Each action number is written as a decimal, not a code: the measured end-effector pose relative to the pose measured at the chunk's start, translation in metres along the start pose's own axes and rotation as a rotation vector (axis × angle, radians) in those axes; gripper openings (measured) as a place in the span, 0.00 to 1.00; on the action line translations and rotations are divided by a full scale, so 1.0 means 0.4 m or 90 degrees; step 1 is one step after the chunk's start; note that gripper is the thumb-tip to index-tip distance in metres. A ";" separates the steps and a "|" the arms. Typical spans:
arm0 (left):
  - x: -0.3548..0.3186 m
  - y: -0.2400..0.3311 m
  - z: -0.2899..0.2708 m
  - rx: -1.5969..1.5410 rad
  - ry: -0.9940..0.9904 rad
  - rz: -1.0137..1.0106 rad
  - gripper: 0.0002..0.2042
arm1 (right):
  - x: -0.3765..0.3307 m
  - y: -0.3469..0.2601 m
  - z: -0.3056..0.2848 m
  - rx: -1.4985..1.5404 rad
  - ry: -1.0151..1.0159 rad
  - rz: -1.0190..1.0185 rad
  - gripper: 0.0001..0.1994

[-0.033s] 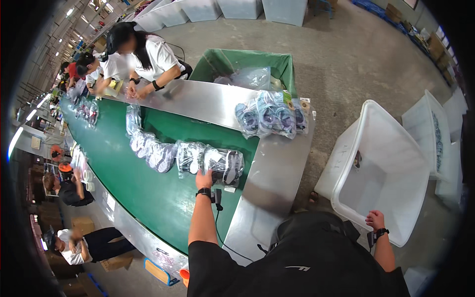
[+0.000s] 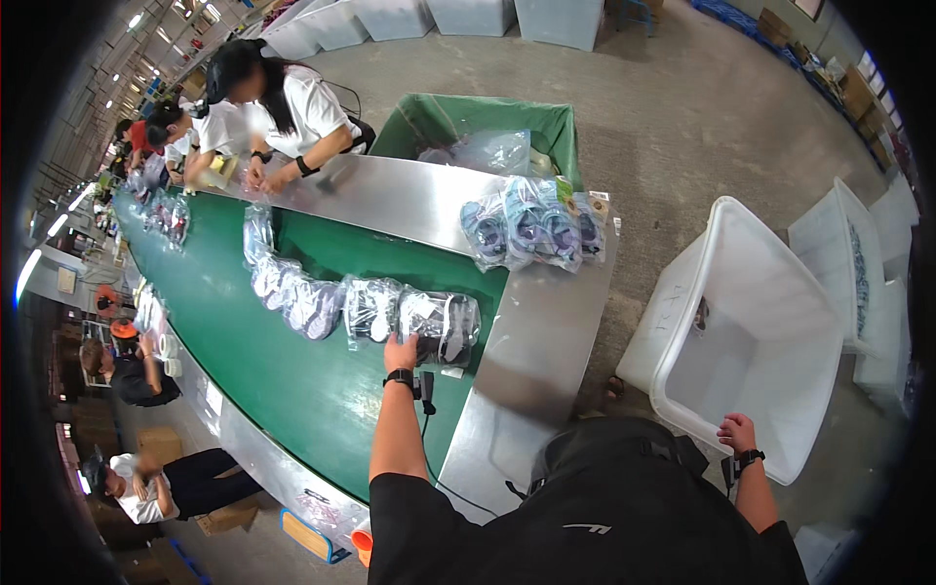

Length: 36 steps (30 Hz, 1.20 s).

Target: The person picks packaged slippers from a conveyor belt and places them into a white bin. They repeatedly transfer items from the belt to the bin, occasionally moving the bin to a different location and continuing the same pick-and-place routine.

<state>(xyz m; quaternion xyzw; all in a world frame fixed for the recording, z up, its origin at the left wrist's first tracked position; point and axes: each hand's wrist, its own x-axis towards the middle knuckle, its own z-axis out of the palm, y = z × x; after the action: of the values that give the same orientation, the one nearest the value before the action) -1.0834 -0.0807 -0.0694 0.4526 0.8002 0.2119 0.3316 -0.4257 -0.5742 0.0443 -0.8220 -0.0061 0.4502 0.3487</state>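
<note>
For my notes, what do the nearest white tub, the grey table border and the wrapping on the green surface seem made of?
Wrapping: likely plastic film, clear, wrinkled and glinting. Table border: apparently bare metal, grey with soft reflections. Tub: probably rigid plastic, smooth, round-rimmed.

Even, fairly bright indoor light falls on the green conveyor belt (image 2: 224, 292). Left of it, a fluorescent tube (image 2: 28, 275) burns out to white with a blue fringe. Clear plastic bags (image 2: 439, 317) on the belt throw small glints; the steel tabletop (image 2: 556, 327) to its right carries pale sheen and a soft dark shadow. Belt and bags look reasonably sharp; co-workers' faces beyond it are blurred. Fisheye curvature bows the belt's left edge, and black vignetting rings everything.
</note>
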 end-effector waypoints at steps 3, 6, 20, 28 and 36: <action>-0.035 -0.023 0.037 -0.108 -0.134 -0.035 0.39 | -0.023 0.004 -0.002 -0.021 -0.032 -0.051 0.11; -0.106 -0.022 0.080 -0.201 -0.206 -0.032 0.44 | -0.002 0.027 -0.004 -0.064 -0.017 -0.076 0.08; -0.584 0.033 -0.005 -0.200 -0.042 0.238 0.19 | 0.158 -0.016 0.064 -0.133 -0.121 -0.042 0.09; -0.655 0.081 0.042 -0.299 -0.022 0.140 0.46 | 0.192 -0.045 0.091 -0.163 -0.145 -0.076 0.10; -0.590 0.090 0.125 -0.288 0.078 0.078 0.48 | 0.195 0.005 0.099 -0.107 -0.169 -0.100 0.08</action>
<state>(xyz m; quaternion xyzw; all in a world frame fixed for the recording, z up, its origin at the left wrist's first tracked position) -0.9389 -0.2648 -0.0011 0.4007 0.7220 0.4328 0.3617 -0.4093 -0.5279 -0.0282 -0.7785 -0.1544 0.5241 0.3089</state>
